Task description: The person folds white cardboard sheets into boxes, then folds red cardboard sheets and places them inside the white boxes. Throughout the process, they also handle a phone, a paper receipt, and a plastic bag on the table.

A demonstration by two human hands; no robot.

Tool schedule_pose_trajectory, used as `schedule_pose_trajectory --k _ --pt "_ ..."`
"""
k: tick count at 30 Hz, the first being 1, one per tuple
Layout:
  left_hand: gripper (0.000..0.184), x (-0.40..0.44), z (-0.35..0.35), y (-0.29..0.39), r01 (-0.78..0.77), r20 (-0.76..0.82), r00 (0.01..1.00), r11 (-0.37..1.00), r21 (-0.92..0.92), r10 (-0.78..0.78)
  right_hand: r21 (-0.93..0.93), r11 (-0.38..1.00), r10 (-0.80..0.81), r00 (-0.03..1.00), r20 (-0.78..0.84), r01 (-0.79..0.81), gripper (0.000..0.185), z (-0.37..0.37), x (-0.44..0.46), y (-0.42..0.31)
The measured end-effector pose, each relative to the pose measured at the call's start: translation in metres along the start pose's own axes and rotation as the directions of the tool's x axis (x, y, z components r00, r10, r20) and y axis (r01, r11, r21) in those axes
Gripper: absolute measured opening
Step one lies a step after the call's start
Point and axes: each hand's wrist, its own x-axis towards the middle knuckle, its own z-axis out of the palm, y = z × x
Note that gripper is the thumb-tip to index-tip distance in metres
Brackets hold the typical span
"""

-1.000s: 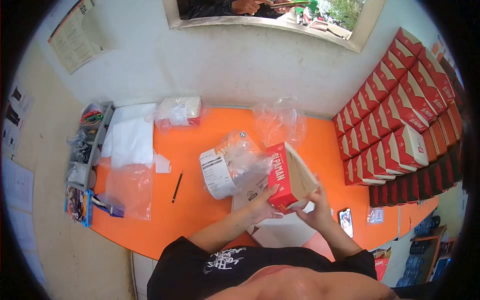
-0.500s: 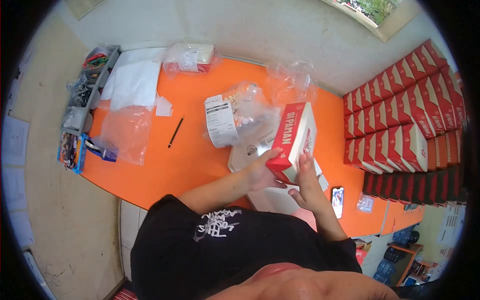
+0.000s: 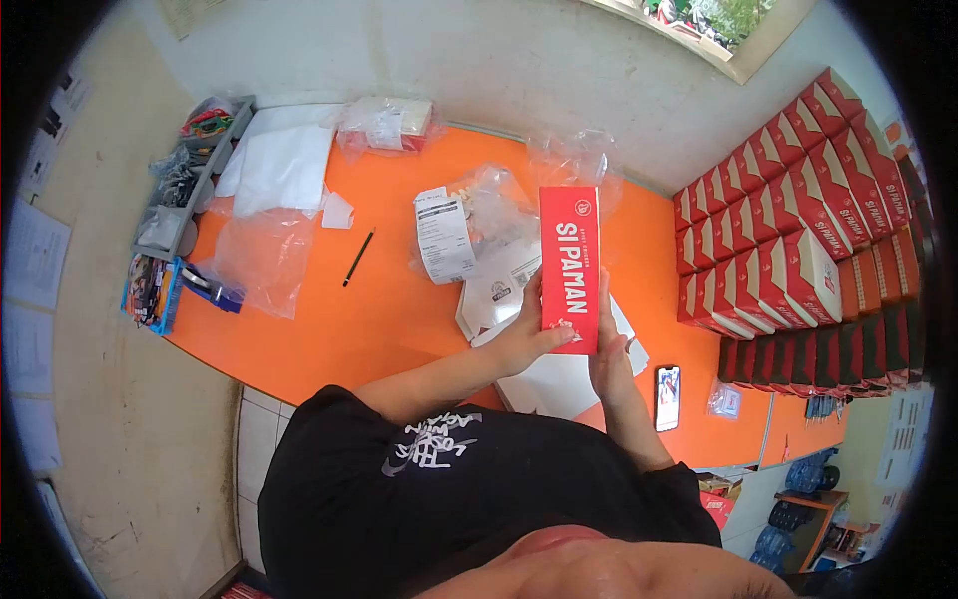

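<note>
A red carton (image 3: 570,240) with white "SI PAMAN" lettering is held upright over the table, its red face turned toward me. My left hand (image 3: 531,339) grips its lower left side, the thumb lying across the front. On the lower right side my right hand (image 3: 611,361) is closed against the carton, with some fingers hidden behind it. Below and behind the carton lies an unfolded white cardboard piece (image 3: 549,387) with printing. Just beyond it sits a clear plastic bag (image 3: 499,215) with a printed receipt (image 3: 442,235) on its left.
Stacked red and white cartons (image 3: 758,220) line the right side. A phone (image 3: 668,397) lies near the front edge of the orange table (image 3: 329,329). Leftward are a pencil (image 3: 359,257), a plastic sheet (image 3: 264,260), a tape dispenser (image 3: 212,290) and a grey organiser (image 3: 195,190).
The carton has turned from a tilted, angled pose to upright, its red lettered side now facing me. Both hands have shifted with it and still grip it.
</note>
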Motion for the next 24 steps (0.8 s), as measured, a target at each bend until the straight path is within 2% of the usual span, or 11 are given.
schedule_pose_trajectory --k 3,4,5,7,10,12,18,19,21,22,24 --pt "0.104 -0.009 0.005 0.007 -0.009 0.075 0.997 0.949 0.315 -0.015 -0.033 0.998 0.049 0.999 -0.020 -0.050 0.078 -0.004 -0.004 -0.007" --pt "0.109 -0.016 0.011 0.007 0.032 0.080 0.995 0.942 0.334 -0.062 -0.106 0.989 0.096 0.992 -0.079 -0.104 0.081 -0.007 -0.004 -0.010" --pt "0.114 -0.020 0.012 0.003 0.072 0.109 0.987 0.932 0.354 -0.117 0.149 0.975 0.185 0.975 -0.123 -0.166 0.075 -0.011 -0.003 -0.007" --pt "0.115 -0.023 0.010 -0.009 0.043 0.128 0.987 0.923 0.382 -0.099 0.000 0.987 0.155 0.971 -0.182 -0.158 0.071 -0.024 -0.002 0.000" --pt "0.112 -0.012 -0.001 -0.010 -0.130 0.054 0.990 0.677 0.725 0.132 0.097 0.941 0.338 0.908 -0.249 -0.323 0.074 -0.044 -0.003 0.017" --pt "0.109 -0.018 0.002 -0.004 0.033 -0.085 0.989 0.380 0.925 0.122 -0.003 0.975 0.213 0.933 -0.289 -0.223 0.072 -0.036 -0.006 0.029" --pt "0.099 -0.026 -0.012 -0.038 -0.188 0.142 0.981 0.475 0.860 0.133 -0.216 0.950 0.137 0.921 -0.364 -0.226 0.080 -0.059 -0.004 0.023" --pt "0.094 -0.018 -0.019 -0.042 -0.265 0.204 0.964 0.515 0.815 0.173 -0.332 0.938 -0.021 0.941 -0.337 -0.098 0.080 -0.072 -0.002 0.010" --pt "0.082 -0.007 -0.028 -0.031 -0.060 0.036 0.998 0.686 0.725 0.049 -0.682 0.731 -0.246 0.929 -0.277 -0.010 0.080 -0.099 -0.011 -0.044" --pt "0.079 -0.006 -0.035 -0.028 0.049 -0.066 0.998 0.752 0.658 -0.008 -0.929 0.371 -0.528 0.824 -0.204 0.007 0.084 -0.111 -0.018 -0.068" --pt "0.071 -0.002 -0.045 -0.005 0.031 -0.078 0.996 0.712 0.701 0.034 -0.998 -0.042 -0.738 0.675 -0.001 -0.047 0.076 -0.146 -0.029 -0.116"
